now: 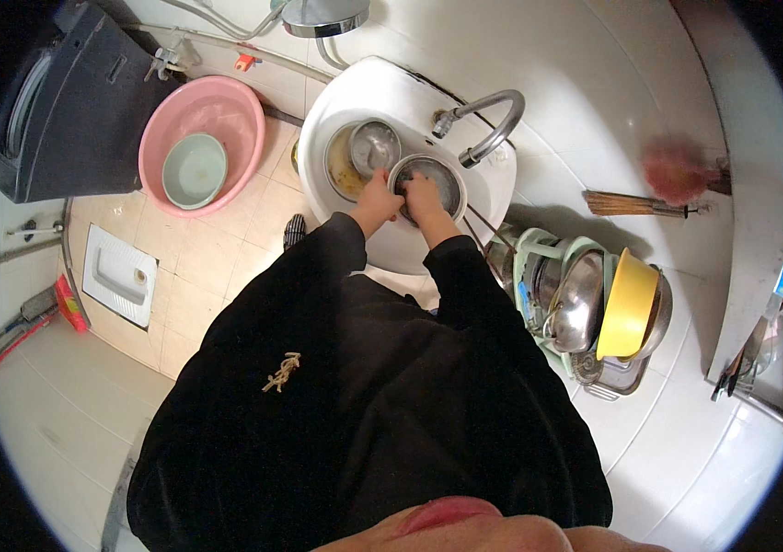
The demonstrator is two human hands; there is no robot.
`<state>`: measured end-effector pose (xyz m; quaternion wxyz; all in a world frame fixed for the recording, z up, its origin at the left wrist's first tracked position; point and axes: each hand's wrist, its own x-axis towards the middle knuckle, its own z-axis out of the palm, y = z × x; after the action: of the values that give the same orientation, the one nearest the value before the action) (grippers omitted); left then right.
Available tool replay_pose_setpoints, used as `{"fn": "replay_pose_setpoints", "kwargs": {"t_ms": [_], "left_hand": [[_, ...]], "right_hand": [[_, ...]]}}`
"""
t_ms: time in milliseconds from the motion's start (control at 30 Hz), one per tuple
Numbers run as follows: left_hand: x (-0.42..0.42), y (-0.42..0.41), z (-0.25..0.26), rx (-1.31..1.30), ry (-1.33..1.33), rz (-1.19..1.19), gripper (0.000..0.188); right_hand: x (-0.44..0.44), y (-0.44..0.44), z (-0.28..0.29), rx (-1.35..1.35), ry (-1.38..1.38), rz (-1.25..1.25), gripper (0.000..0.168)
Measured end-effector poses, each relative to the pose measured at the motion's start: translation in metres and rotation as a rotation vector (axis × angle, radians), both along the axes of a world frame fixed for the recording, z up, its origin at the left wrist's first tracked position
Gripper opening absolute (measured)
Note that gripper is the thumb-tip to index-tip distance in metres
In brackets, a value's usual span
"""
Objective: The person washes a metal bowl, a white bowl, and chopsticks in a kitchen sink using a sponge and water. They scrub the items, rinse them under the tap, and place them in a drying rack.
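A metal bowl [462, 190] stands in the white washbasin [378, 245], below the curved metal faucet [510, 110]. My left hand [379, 200] is at this bowl's left rim, thumb and fingers close together at the edge. My right hand [422, 196] reaches inside the bowl, its fingers bent; whether they hold something is hidden. Left of them a smaller metal bowl [374, 146] rests in or over a wider vessel [338, 169] with yellowish liquid and bits in it. Thin dark sticks or handles [485, 224] lean across the basin's right edge.
A green rack [526, 259] with metal pans and a yellow basin [626, 303] stands right of the washbasin. To the left are a pink tub [253, 124] holding a pale green basin [195, 172], a dark washing machine [88, 103] and a squat toilet [119, 269]. A brush [629, 205] hangs on the wall.
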<state>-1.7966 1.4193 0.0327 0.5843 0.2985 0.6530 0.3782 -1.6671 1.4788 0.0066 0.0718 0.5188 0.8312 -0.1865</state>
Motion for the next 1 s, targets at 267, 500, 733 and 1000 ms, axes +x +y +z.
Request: {"fn": "replay_pose_setpoints", "kwargs": {"t_ms": [267,500,733,1000], "left_hand": [[0.006,-0.005,0.003,0.048,0.097,0.048,0.042],[0.014,-0.005,0.01,-0.003,0.3,0.02,0.042],[0.025,-0.008,0.002,0.034,0.454,0.048,0.042],[0.035,-0.009,-0.013,0.151,0.446,0.119,0.039]], "right_hand": [[-0.001,0.012,0.019,0.121,-0.344,0.048,0.023],[-0.004,0.013,0.031,0.07,-0.616,-0.006,0.025],[0.003,0.02,0.035,-0.15,-0.704,-0.027,0.029],[0.023,0.028,-0.004,-0.464,-0.494,0.038,0.043]]}}
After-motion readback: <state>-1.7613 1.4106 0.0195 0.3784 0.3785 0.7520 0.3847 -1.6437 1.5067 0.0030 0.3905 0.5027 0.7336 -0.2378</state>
